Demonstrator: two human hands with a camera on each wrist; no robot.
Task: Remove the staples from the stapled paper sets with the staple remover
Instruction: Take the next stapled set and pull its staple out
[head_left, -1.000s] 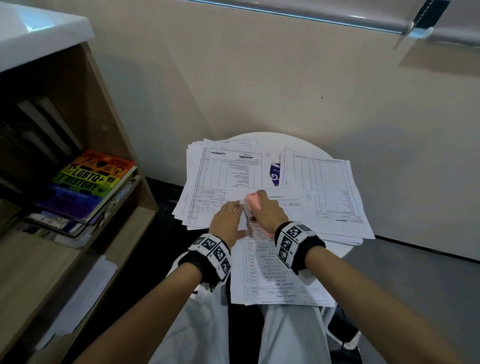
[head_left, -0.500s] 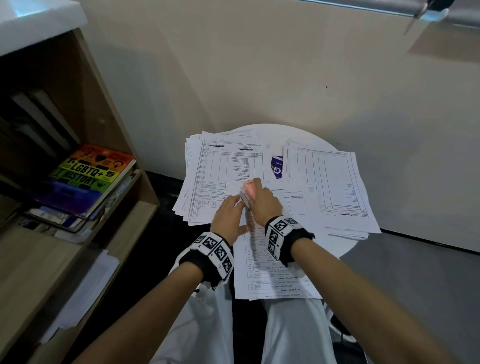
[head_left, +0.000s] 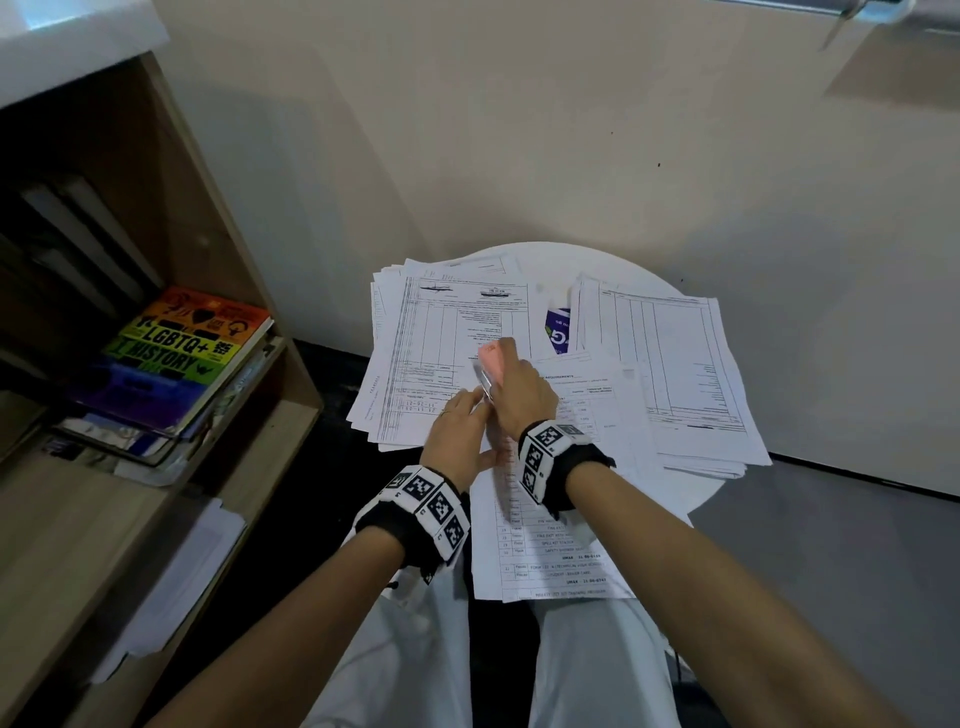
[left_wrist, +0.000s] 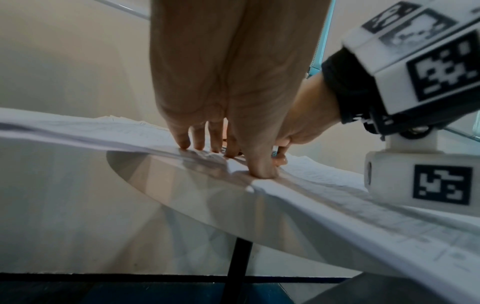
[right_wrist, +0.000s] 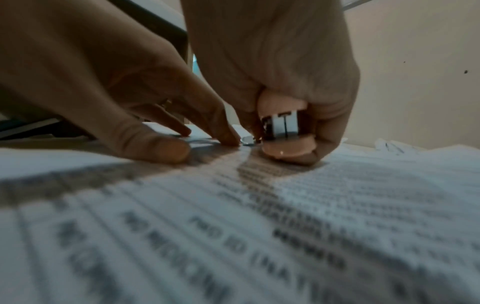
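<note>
Small round white table (head_left: 696, 499) at frame centre, spread with overlapping printed paper stacks (head_left: 452, 364), one set (head_left: 561, 551) overhanging its near edge, blue-and-white packet (head_left: 558, 330) between stacks.

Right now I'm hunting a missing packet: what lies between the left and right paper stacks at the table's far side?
A blue packet with white lettering lies between the left paper stack and right paper stack, part-covered by sheets; the head view shows it.

A rainbow-covered book (head_left: 171, 358) lies on the wooden shelf (head_left: 249, 447) at nine o'clock; a blue packet (head_left: 558, 330) lies at twelve.
</note>
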